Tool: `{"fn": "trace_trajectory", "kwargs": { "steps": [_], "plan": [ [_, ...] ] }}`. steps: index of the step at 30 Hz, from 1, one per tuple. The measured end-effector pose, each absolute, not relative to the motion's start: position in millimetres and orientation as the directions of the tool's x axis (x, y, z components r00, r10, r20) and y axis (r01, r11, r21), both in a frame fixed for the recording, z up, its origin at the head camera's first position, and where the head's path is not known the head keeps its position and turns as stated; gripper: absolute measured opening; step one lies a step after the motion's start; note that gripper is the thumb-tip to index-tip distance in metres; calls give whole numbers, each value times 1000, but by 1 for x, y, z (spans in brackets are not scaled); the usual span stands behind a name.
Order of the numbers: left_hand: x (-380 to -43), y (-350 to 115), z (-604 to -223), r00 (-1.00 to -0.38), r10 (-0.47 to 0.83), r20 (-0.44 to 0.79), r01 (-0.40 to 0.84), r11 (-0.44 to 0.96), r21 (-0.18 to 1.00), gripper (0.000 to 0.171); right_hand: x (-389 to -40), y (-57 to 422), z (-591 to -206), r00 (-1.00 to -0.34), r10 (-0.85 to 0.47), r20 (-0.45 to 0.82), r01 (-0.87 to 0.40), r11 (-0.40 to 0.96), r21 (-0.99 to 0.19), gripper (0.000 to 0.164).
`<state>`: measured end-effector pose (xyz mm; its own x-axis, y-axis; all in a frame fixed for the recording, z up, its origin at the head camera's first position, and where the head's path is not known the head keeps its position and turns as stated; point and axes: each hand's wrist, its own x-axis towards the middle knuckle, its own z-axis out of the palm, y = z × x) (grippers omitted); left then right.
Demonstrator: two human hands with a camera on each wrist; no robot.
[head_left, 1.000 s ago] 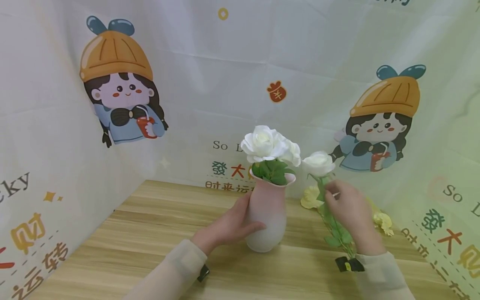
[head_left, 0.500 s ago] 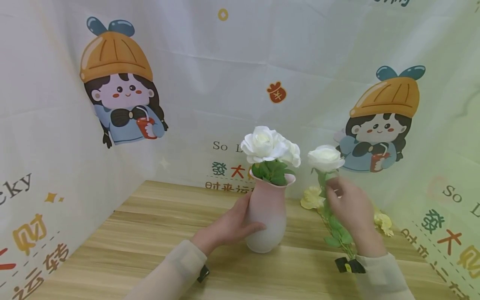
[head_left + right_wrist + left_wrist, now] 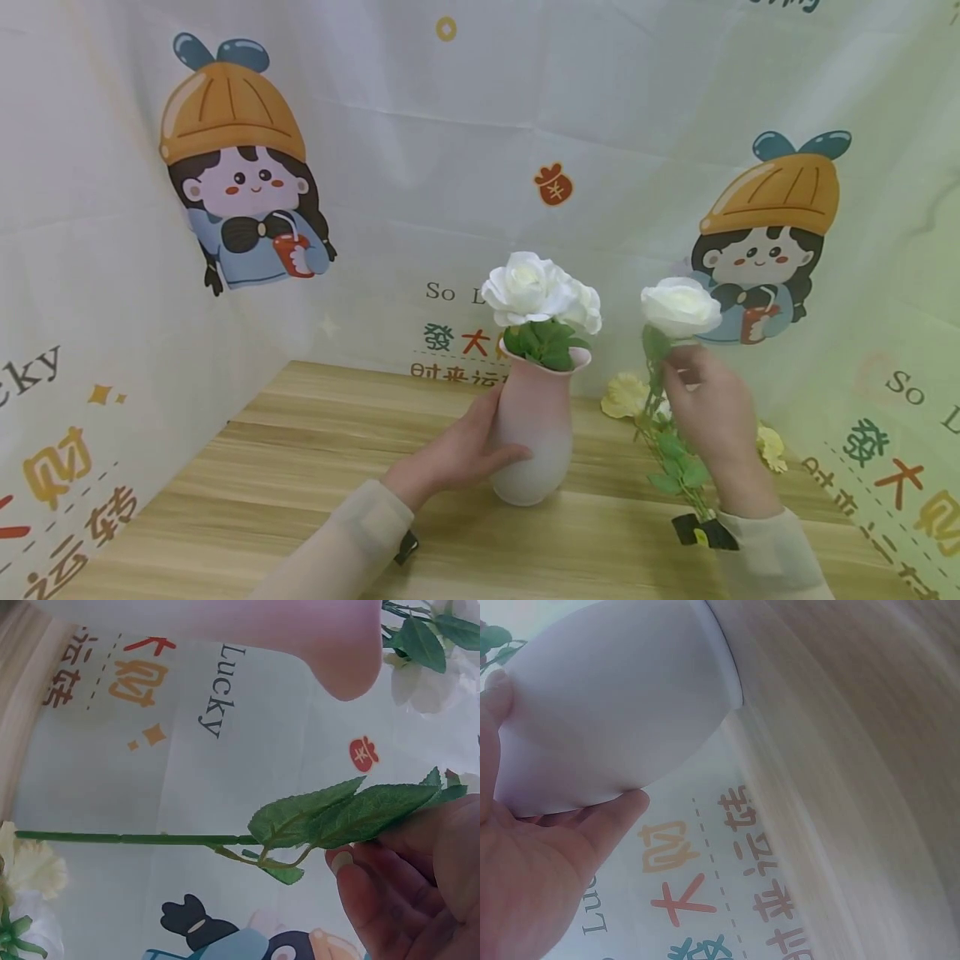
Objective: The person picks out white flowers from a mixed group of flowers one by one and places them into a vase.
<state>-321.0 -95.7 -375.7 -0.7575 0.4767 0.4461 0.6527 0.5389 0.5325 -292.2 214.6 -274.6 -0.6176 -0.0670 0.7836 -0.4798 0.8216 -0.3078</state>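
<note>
In the head view, a pink-to-white vase (image 3: 536, 433) stands upright on the table, with white roses (image 3: 525, 287) and green leaves rising from its mouth. My left hand (image 3: 457, 446) grips its left side, thumb across the front and the other fingers behind. The left wrist view also shows these fingers against the vase wall (image 3: 615, 697). To the vase's right, my right hand (image 3: 716, 408) pinches a white rose (image 3: 681, 308) just below the bloom. In the right wrist view, its bare green stem (image 3: 150, 839) extends past the leaves (image 3: 307, 817), apart from the vase.
Yellow flowers (image 3: 624, 395) with leafy stems (image 3: 675, 454) lie on the wooden table (image 3: 315, 450) beneath and behind my right hand. A black piece (image 3: 705, 532) shows by the right sleeve, another (image 3: 407, 547) by the left. A printed cloth (image 3: 405, 167) hangs behind.
My right hand has moved up and to the right with the white rose, which is now farther from the vase. The left hand and vase have stayed put.
</note>
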Motion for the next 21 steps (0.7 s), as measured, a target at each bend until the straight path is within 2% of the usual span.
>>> {"fn": "trace_trajectory", "kwargs": {
  "steps": [12,21],
  "plan": [
    [-320,-96,-376,-761,478,439,648,530,547,100,-287,217,-267,-481,33,876,-542,775,-327,11],
    [-320,-96,-375,-765,481,428,643,530,553,100,-280,216,-261,-411,162,897,-624,667,-407,17]
  ]
}}
